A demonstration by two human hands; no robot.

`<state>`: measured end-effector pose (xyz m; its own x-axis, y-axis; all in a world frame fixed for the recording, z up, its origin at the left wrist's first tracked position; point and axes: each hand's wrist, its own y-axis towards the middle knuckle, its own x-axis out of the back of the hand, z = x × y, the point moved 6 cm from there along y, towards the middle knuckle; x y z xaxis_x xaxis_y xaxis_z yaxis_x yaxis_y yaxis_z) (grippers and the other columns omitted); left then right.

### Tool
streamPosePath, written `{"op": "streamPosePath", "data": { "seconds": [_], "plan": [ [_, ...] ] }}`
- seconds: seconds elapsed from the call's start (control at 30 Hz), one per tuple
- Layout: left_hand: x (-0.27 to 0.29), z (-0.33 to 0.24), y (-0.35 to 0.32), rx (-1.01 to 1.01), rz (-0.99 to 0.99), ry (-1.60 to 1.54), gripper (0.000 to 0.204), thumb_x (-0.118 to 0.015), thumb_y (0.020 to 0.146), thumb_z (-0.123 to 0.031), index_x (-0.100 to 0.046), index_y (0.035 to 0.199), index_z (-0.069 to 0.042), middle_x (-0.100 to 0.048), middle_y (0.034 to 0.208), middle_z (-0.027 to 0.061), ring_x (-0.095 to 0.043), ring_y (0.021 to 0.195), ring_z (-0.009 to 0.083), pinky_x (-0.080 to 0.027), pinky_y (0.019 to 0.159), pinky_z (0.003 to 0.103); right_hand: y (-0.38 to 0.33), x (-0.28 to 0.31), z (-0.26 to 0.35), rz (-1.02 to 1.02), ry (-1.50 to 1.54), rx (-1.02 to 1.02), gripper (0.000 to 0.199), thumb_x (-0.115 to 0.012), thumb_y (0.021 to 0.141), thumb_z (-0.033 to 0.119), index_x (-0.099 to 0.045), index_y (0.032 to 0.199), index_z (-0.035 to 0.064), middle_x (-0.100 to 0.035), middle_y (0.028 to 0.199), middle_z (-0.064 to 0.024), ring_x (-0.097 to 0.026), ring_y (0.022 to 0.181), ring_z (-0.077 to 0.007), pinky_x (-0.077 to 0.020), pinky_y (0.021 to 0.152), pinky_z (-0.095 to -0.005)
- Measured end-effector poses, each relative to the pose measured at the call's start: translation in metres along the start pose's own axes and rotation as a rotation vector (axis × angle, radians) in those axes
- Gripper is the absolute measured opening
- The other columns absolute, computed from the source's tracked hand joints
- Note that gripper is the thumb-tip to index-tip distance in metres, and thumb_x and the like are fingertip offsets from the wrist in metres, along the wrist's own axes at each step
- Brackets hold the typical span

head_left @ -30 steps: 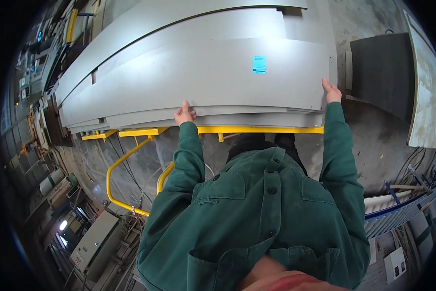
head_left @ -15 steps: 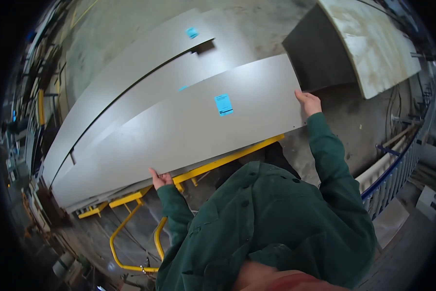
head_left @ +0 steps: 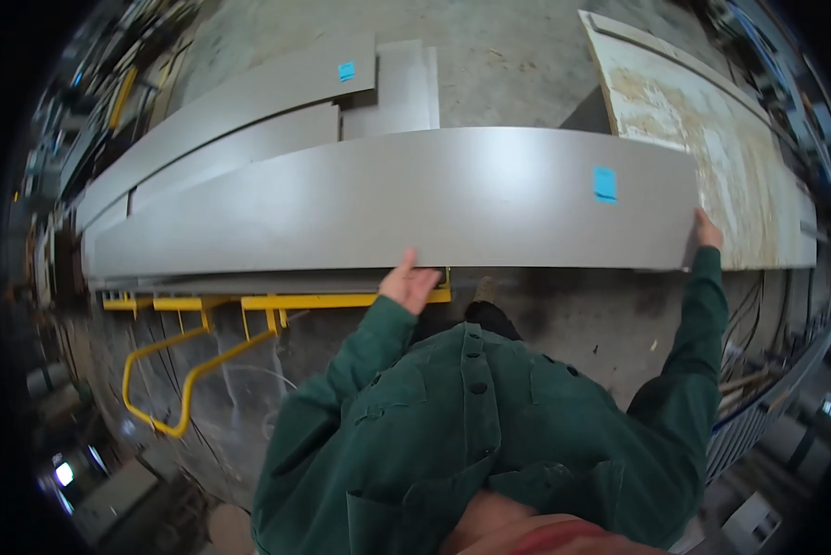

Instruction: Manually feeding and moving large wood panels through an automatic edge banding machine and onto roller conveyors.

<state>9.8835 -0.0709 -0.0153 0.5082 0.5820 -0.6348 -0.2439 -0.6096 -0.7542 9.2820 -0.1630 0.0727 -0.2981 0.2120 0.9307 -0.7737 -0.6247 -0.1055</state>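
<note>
A long grey flat panel [head_left: 360, 199] with a blue label [head_left: 605, 184] near its right end stretches across the view. Its left part lies over a stack of similar panels, while the right part sticks out past them. My right hand [head_left: 709, 229] grips the panel's right end. At the near long edge, my left hand [head_left: 410, 282] has its thumb up against the panel and its other fingers curled at the edge, partly hidden.
Grey panels [head_left: 277, 88] lie stacked beyond, one with a blue label. A yellow frame [head_left: 341, 302] with a bent handle [head_left: 186, 398] supports the stack. At the right stands a stained pale board [head_left: 739, 171]. A blue railing [head_left: 772, 393] runs along the lower right.
The labelled panel has shifted right and now lies nearly straight across, its right end over the stained board. Both hands have moved right with it.
</note>
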Motion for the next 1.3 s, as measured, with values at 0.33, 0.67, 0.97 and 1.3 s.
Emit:
{"op": "streamPosePath", "data": {
  "seconds": [0.33,0.67,0.97,1.3],
  "plan": [
    [-0.097,0.167,0.057,0.207,0.015,0.185,0.051,-0.038,0.077,-0.045,-0.036,0.108,-0.005,-0.044,0.103,0.0113,-0.041,0.099,0.0243,-0.034,0.085,0.035,0.186,0.077,-0.153,0.026,-0.598,0.21,0.045,-0.046,0.066,0.046,-0.057,0.089,0.0087,-0.052,0.093,-0.0177,-0.046,0.091,-0.0326,-0.0369,0.075,-0.0363],
    [-0.068,0.136,0.031,0.21,0.047,0.479,0.081,-0.025,0.068,-0.063,-0.019,0.119,0.0,-0.036,0.116,0.012,-0.039,0.103,0.0248,-0.033,0.084,0.036,-0.068,0.131,-0.056,-0.83,0.343,0.522,0.011,-0.055,0.071,0.011,-0.056,0.07,0.0006,-0.051,0.076,-0.0082,-0.048,0.071,-0.0172,-0.0413,0.06,-0.0274],
    [0.122,-0.025,-0.028,-0.235,-0.615,0.306,0.079,-0.025,0.066,-0.067,-0.029,0.116,-0.005,-0.042,0.111,0.01,-0.041,0.1,0.0257,-0.036,0.081,0.039,-0.191,0.03,0.038,-0.023,0.784,0.565,0.01,-0.047,0.071,0.001,-0.051,0.062,-0.0022,-0.052,0.066,-0.0077,-0.048,0.058,-0.0119,-0.0383,0.052,-0.021],
    [0.289,-0.206,-0.066,-0.396,-0.958,0.225,0.068,-0.035,0.068,-0.061,-0.031,0.116,-0.012,-0.04,0.113,0.0093,-0.043,0.098,0.0231,-0.039,0.076,0.035,-0.31,-0.025,0.245,0.388,0.825,1.141,0.007,-0.059,0.06,0.002,-0.053,0.063,0.0039,-0.051,0.063,-0.0064,-0.05,0.055,-0.0181,-0.0396,0.048,-0.0247]
  ]
}}
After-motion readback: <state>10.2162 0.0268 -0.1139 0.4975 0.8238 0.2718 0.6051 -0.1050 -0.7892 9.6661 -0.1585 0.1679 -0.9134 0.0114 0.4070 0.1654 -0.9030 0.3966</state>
